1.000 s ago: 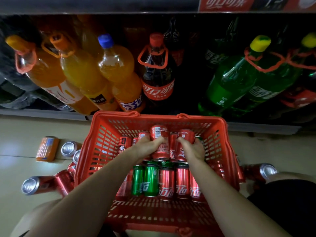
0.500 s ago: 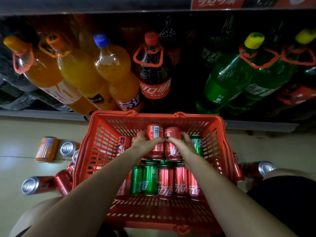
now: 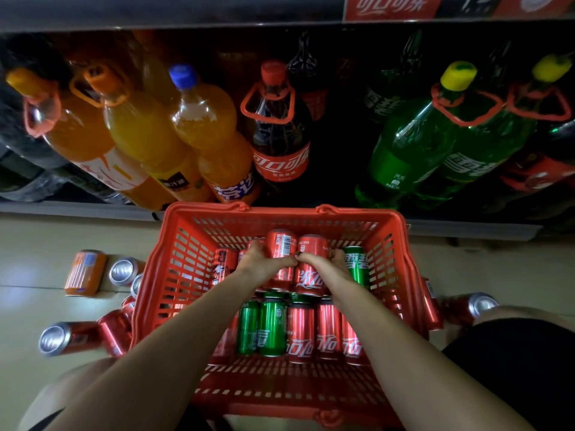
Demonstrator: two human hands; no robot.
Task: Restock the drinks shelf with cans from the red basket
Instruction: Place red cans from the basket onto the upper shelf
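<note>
Both my forearms reach down into the red basket (image 3: 155, 275), which sits on the floor (image 3: 37, 244) right against the front edge of the drinks shelf (image 3: 77, 208). Near wall of the basket: a row of cans lying side by side, two green cans (image 3: 263, 328) then three red cans (image 3: 326, 334). Past that row, toward the far wall, my left hand (image 3: 259, 264) has its fingers curled round a red can with a barcode (image 3: 281, 248), thumb on its front. My right hand (image 3: 325, 262) grips a second red can (image 3: 312, 265) touching the first; fingers wrap its right side, thumb tip meets the left thumb. A green can at the right (image 3: 356, 265) lies just beside the right hand. A darker red can (image 3: 222, 262) lies left of the left hand. On the floor left of the basket: an orange can (image 3: 85, 272) and several loose red cans (image 3: 67, 337); one more red can (image 3: 466, 307) at the right. On the shelf: orange soda bottles (image 3: 140, 135), a cola bottle (image 3: 280, 138), green bottles (image 3: 404, 150).
</note>
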